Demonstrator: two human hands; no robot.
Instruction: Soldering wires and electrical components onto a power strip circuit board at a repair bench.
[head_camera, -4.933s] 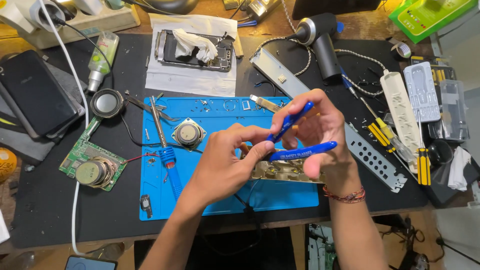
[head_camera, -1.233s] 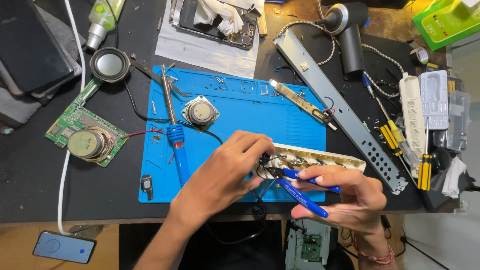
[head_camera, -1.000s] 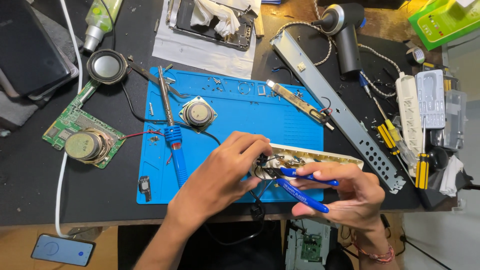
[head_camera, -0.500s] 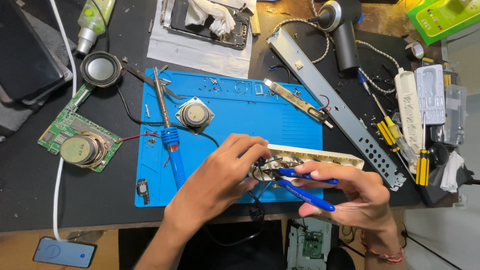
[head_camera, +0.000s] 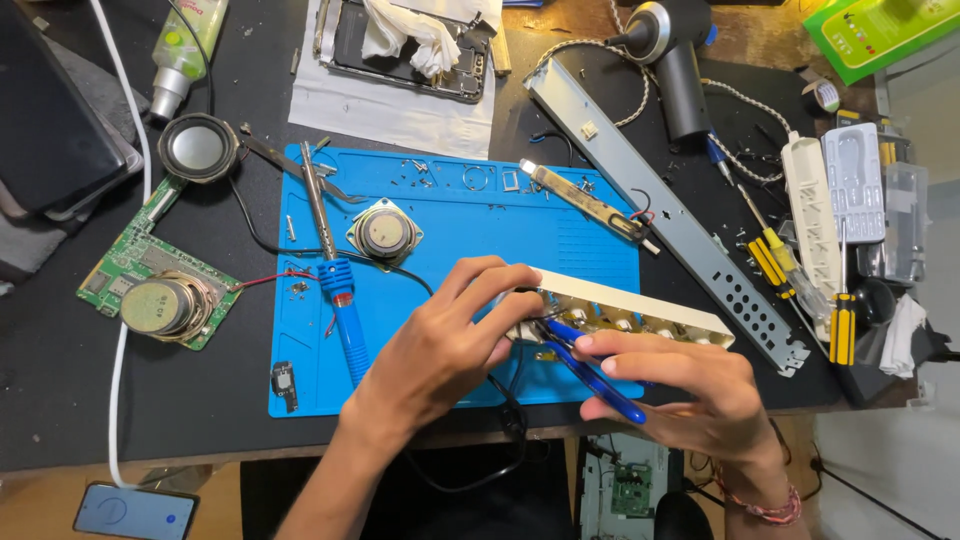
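Blue silicone work mat (head_camera: 600, 250) lies across the middle of my dark table (head_camera: 60, 400), and both my forearms come up from the near edge and meet over its lower right part. My left hand (head_camera: 440, 350) is arched, wrist low, fingers curled down, with thumb and forefinger pinching the near end of the long cream plastic strip with a row of sockets (head_camera: 640, 312). My right hand (head_camera: 690, 385) lies flatter, palm down, fingers closed around the blue-handled cutters (head_camera: 590, 372), whose tip points left into the wires at the strip's end, just under my left fingertips. That strip runs from my left hand rightwards, slightly tilted, its open side showing metal contacts, resting on the mat's right edge. To the left on the mat lie a blue-handled soldering iron (head_camera: 335, 270) and a small round speaker (head_camera: 385, 232). Further right, beyond the strip, a long grey perforated metal bar (head_camera: 660, 215) lies diagonally.
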